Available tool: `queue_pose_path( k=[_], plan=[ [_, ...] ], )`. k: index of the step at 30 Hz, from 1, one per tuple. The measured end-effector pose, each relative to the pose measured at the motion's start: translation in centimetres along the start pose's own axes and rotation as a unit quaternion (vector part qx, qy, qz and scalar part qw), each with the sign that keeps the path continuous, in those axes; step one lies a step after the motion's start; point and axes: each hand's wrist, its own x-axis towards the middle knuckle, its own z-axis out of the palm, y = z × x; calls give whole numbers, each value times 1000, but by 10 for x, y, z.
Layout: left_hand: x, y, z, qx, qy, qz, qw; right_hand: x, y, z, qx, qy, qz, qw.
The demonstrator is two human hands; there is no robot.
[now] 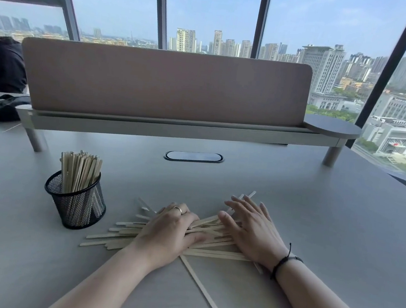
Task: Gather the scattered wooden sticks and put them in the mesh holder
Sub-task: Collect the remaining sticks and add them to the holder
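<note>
Wooden sticks (213,239), thin, light and likely slippery, lie heaped on the tabletop (315,214) beside the mesh holder (75,203); left hand (167,230) curls over them, right hand (252,225) presses with fingers spread, so bundling them mid-length seems best.

Wooden sticks (215,250): thin, flat, pale, lying in a loose crisscrossed pile on the grey desk, most roughly horizontal, fanned out to left and right. One stick (204,293) lies apart, angled diagonally toward the near edge. Mesh holder (76,201): black wire-mesh cylinder, upright, left of the pile and apart from it, already packed with upright sticks (80,173) protruding above its rim.
</note>
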Motion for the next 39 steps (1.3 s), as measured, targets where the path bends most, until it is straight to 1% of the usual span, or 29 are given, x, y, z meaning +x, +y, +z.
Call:
queue_pose_path(
  k=[3,8,12,16,24,28,32,34,36,39],
  plan=[
    [1,2,1,36,-2,5,999,-1,-1,0,-10,-15,-9,1000],
    [1,0,7,76,49,42,995,-6,3,3,-43,-11,-25,999],
    [0,-1,8,94,65,53,992,-9,5,4,-48,3,-41,998],
    [-2,4,3,126,78,68,987,-11,5,3,-27,22,-53,998],
    [-4,16,-4,216,102,92,967,-17,1,-4,51,67,-70,994],
    [-7,21,-7,208,116,91,967,-20,-5,-10,112,73,-61,989],
    [-8,25,-9,194,121,97,969,-24,-15,-8,156,125,-58,978],
    [-9,27,-10,184,130,102,969,-26,-23,-7,177,133,-60,973],
    [-9,27,-12,176,139,103,969,-30,-34,-5,197,136,-72,968],
    [-8,26,-16,171,154,83,970,-37,-49,-2,189,133,-104,967]
  ],
)
